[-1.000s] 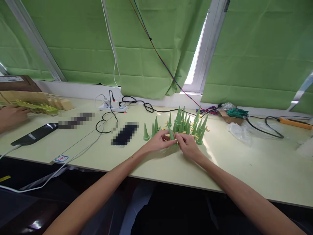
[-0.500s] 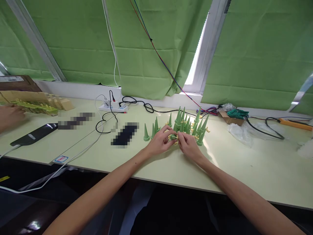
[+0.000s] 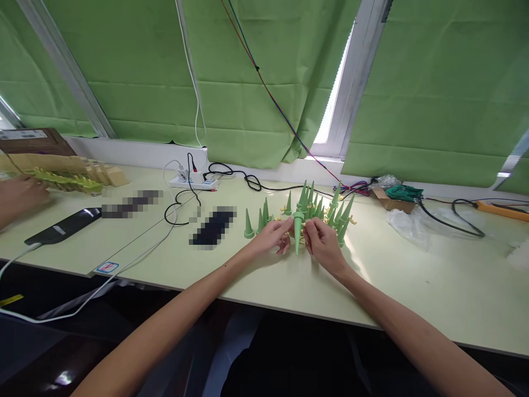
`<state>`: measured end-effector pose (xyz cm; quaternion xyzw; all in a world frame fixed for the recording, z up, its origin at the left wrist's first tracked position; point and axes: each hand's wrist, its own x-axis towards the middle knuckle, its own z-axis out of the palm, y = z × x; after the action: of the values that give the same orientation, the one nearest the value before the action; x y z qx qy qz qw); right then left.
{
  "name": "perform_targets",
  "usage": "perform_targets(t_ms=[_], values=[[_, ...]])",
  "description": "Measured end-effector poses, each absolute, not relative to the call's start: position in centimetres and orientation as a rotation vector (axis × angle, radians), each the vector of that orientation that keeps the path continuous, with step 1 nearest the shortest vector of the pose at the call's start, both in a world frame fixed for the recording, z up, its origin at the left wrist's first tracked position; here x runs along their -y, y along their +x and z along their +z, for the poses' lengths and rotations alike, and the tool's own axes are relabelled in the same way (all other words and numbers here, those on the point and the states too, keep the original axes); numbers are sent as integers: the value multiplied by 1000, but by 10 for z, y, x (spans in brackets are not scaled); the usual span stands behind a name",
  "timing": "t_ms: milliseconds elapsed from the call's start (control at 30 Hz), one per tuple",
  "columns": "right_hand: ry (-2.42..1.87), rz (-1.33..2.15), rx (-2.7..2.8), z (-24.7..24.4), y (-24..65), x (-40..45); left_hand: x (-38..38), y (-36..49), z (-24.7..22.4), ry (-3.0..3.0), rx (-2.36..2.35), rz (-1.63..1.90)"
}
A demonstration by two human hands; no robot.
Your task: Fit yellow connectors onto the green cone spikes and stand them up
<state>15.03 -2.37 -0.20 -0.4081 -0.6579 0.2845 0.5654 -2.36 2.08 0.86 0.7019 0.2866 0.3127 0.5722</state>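
Observation:
A green cone point(image 3: 297, 231) hangs between my hands with its tip pointing down toward the table. My left hand point(image 3: 273, 236) pinches its wide end from the left. On the other side, my right hand point(image 3: 324, 242) has its thumb and fingers closed on a small yellow piece point(image 3: 305, 224) at the cone's side. Just behind my hands stand several green cones point(image 3: 342, 215), many upright and some tilted, with small yellow pieces among them. A few more cones point(image 3: 248, 225) stand to the left of my left hand.
A co-worker's hand point(image 3: 22, 198) is at far left by cardboard point(image 3: 61, 164) and yellow-green parts. Black cables and a power strip point(image 3: 194, 181) lie along the wall. At right are a small box point(image 3: 392, 201), plastic bags point(image 3: 413, 227) and an orange object point(image 3: 502, 211).
The cone between my hands has turned, so its tip now points down and its length shows. My left hand's fingers have shifted around its wide end. The view has moved slightly.

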Motion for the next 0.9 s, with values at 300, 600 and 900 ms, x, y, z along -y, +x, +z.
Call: perform_targets(t_ms=[300, 600, 900], values=[[-1001, 617, 1642, -4, 151, 22, -14, -26, 16, 1618, -586, 768], [-1050, 580, 1659, -6, 151, 20, -15, -28, 14, 1763, -621, 814], [-1059, 597, 1619, -3, 149, 23, -17, -28, 13, 1738, -614, 859]])
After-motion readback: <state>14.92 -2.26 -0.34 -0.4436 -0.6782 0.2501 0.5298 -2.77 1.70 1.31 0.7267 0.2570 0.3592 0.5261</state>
